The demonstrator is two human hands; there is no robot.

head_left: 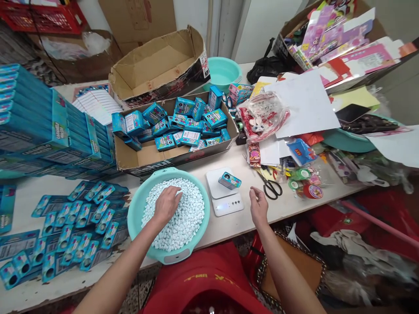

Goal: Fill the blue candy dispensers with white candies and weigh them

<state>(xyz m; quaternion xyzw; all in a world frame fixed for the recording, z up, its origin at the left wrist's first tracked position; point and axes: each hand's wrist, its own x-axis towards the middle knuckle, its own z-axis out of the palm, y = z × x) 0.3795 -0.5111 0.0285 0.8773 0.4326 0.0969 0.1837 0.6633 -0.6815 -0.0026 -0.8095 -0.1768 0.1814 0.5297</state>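
Note:
My left hand point(168, 204) is palm down over small white pellets point(183, 218) that look like candies, in a mint-green basin point(132, 218). Its fingers are loosely curved, with the thumb a little apart, and touch the top of the pile. To the right of the basin a white digital scale point(229, 206) carries one small blue printed box point(229, 180), lying tilted on its plate. My right hand point(259, 206) hovers just right of the scale, fingers half curled and apart, with nothing visible in it. Black-handled scissors point(272, 188) lie close beyond it.
Behind the basin, a cardboard tray point(150, 162) holds several closed blue boxes. Upright open-ended boxes point(83, 213) crowd the left, beside tall blue stacks point(55, 117). An open carton point(157, 65) and a second green basin point(224, 72) stand behind. Papers, packaging and tape rolls point(305, 174) clutter the right.

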